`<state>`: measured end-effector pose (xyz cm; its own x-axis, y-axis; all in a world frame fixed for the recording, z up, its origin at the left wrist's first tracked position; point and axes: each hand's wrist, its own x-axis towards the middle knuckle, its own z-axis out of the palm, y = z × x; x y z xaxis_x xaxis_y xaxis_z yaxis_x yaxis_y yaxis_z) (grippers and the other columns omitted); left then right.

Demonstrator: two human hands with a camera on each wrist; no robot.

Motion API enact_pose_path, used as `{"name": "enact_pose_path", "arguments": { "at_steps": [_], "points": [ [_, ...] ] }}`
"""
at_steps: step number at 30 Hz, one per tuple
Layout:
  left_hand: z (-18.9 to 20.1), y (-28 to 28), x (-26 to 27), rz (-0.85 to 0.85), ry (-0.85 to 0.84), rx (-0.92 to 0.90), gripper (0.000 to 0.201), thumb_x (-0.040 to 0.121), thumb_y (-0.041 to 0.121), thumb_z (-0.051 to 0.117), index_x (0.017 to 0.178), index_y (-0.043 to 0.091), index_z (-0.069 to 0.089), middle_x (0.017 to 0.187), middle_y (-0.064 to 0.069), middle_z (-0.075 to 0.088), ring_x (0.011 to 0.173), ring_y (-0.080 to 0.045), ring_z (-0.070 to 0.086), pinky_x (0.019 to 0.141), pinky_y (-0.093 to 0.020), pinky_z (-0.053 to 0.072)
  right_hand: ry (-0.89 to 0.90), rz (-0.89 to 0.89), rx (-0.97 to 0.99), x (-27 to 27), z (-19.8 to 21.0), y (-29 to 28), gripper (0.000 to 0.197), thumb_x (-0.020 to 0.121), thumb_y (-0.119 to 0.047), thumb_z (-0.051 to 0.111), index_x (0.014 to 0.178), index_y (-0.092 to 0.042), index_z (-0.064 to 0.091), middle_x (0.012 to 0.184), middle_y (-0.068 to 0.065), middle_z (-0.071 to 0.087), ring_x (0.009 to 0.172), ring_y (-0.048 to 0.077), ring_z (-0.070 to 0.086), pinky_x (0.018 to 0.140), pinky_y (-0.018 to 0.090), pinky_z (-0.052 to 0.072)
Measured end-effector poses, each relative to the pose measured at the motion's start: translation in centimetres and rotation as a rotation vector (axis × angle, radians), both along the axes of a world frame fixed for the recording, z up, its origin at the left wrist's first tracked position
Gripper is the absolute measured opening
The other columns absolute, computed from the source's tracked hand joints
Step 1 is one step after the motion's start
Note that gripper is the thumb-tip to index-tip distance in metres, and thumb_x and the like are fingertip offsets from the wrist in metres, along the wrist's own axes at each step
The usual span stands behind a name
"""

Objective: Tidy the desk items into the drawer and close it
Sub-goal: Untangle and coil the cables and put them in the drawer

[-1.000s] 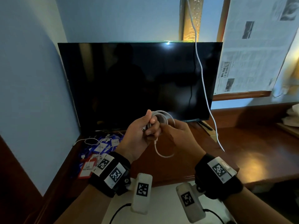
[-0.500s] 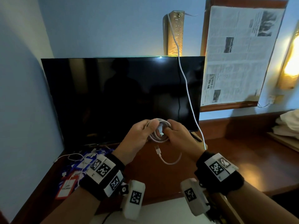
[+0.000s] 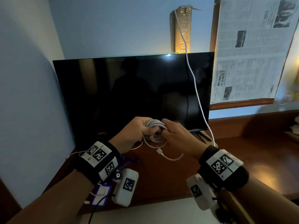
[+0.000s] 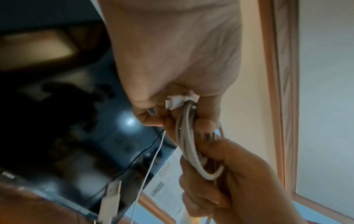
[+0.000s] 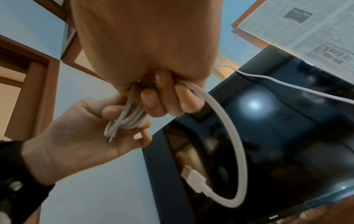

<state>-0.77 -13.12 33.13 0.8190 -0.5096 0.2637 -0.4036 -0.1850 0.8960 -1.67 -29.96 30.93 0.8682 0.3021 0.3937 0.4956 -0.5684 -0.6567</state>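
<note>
Coiling cable [image 3: 155, 126] before TV [image 3: 129, 94] | both my hands clamp it: left hand [image 3: 132, 135], right hand [image 3: 178, 136] | plug tail [image 3: 160, 151] hangs below

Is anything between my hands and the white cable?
No. Both the left hand and right hand already grip the coiled cable directly; only its plug end hangs free. The drawer isn't in view.
</note>
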Motion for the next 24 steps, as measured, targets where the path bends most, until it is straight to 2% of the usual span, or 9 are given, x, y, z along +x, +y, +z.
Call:
{"name": "enact_pose_path", "arguments": {
  "at_steps": [2, 5, 8, 11, 13, 15, 19, 22, 24],
  "points": [
    [-0.1, 0.4, -0.4, -0.065, 0.074, -0.085, 0.018, 0.094, 0.008, 0.049, 0.080, 0.006, 0.061, 0.056, -0.002, 0.048, 0.054, -0.009, 0.050, 0.062, -0.019, 0.048, -0.015, 0.025, -0.046, 0.2, 0.5, -0.1, 0.010, 0.096, -0.015, 0.045, 0.090, -0.010, 0.053, 0.076, -0.001, 0.058, 0.063, 0.014, 0.055, 0.059, 0.030, 0.047],
    [-0.7, 0.2, -1.2, -0.144, 0.170, -0.201, 0.034, 0.098, 0.020, 0.043, 0.070, 0.017, 0.062, 0.054, -0.003, 0.038, 0.064, -0.019, 0.045, 0.077, -0.028, 0.048, -0.040, 0.060, -0.070, 0.2, 0.9, -0.2, 0.010, 0.096, -0.017, 0.046, 0.091, -0.013, 0.054, 0.078, 0.003, 0.063, 0.065, 0.021, 0.060, 0.062, 0.034, 0.050],
    [-2.0, -0.5, -1.3, -0.203, 0.219, -0.279, 0.043, 0.097, 0.041, 0.034, 0.070, 0.012, 0.050, 0.050, -0.002, 0.034, 0.063, -0.016, 0.050, 0.082, -0.033, 0.046, -0.026, 0.057, -0.075, -0.1, 0.6, -0.4, 0.010, 0.094, -0.014, 0.046, 0.093, -0.012, 0.056, 0.080, 0.006, 0.066, 0.071, 0.026, 0.064, 0.067, 0.041, 0.053],
    [-3.2, -0.8, -0.9, -0.252, 0.289, -0.302, 0.045, 0.098, 0.042, 0.028, 0.069, 0.012, 0.046, 0.047, 0.001, 0.033, 0.059, -0.014, 0.049, 0.081, -0.031, 0.045, 0.029, 0.054, -0.089, -0.5, 0.0, -0.7, 0.010, 0.093, -0.010, 0.048, 0.089, -0.013, 0.057, 0.080, 0.003, 0.063, 0.071, 0.023, 0.063, 0.069, 0.041, 0.052],
    [-3.7, -0.6, -0.8, -0.308, 0.326, -0.308, 0.046, 0.099, 0.041, 0.026, 0.068, 0.015, 0.048, 0.047, 0.003, 0.032, 0.058, -0.014, 0.047, 0.076, -0.027, 0.045, 0.068, 0.064, -0.074, -0.7, -0.3, -1.2, 0.006, 0.092, -0.014, 0.054, 0.089, -0.014, 0.059, 0.076, -0.001, 0.059, 0.066, 0.014, 0.057, 0.064, 0.037, 0.049],
    [-4.1, -0.4, -0.8, -0.346, 0.334, -0.251, 0.047, 0.100, 0.041, 0.023, 0.068, 0.016, 0.046, 0.047, 0.005, 0.030, 0.057, -0.013, 0.044, 0.071, -0.023, 0.044, 0.085, 0.073, -0.046, -1.1, -0.2, -1.9, 0.007, 0.088, -0.019, 0.064, 0.091, -0.013, 0.063, 0.076, -0.001, 0.061, 0.066, 0.013, 0.058, 0.064, 0.033, 0.048],
    [-4.5, -0.6, -0.9, -0.358, 0.331, -0.113, 0.044, 0.101, 0.035, 0.018, 0.070, 0.013, 0.041, 0.049, 0.002, 0.025, 0.056, -0.014, 0.042, 0.068, -0.021, 0.044, 0.057, 0.111, 0.011, -2.1, -0.7, -3.1, 0.020, 0.080, -0.021, 0.076, 0.095, -0.014, 0.065, 0.082, 0.002, 0.069, 0.072, 0.019, 0.067, 0.068, 0.034, 0.055],
    [-5.0, -0.9, -0.6, -0.335, 0.192, 0.089, 0.044, 0.103, 0.036, 0.020, 0.071, 0.015, 0.041, 0.052, 0.005, 0.032, 0.057, -0.012, 0.041, 0.067, -0.024, 0.041, 0.062, 0.090, 0.104, -2.6, -1.1, -4.3, 0.015, 0.082, -0.022, 0.073, 0.087, -0.011, 0.066, 0.063, -0.004, 0.059, 0.054, 0.011, 0.051, 0.053, 0.020, 0.042],
    [-5.5, -1.1, -0.3, -0.265, 0.117, 0.256, 0.045, 0.102, 0.047, 0.026, 0.071, 0.019, 0.045, 0.055, 0.007, 0.037, 0.059, -0.011, 0.042, 0.066, -0.027, 0.038, 0.032, 0.055, 0.127, -2.8, -1.3, -4.8, 0.009, 0.086, -0.017, 0.069, 0.081, -0.010, 0.066, 0.063, -0.005, 0.057, 0.053, 0.004, 0.048, 0.053, 0.014, 0.039]
  ]
}}
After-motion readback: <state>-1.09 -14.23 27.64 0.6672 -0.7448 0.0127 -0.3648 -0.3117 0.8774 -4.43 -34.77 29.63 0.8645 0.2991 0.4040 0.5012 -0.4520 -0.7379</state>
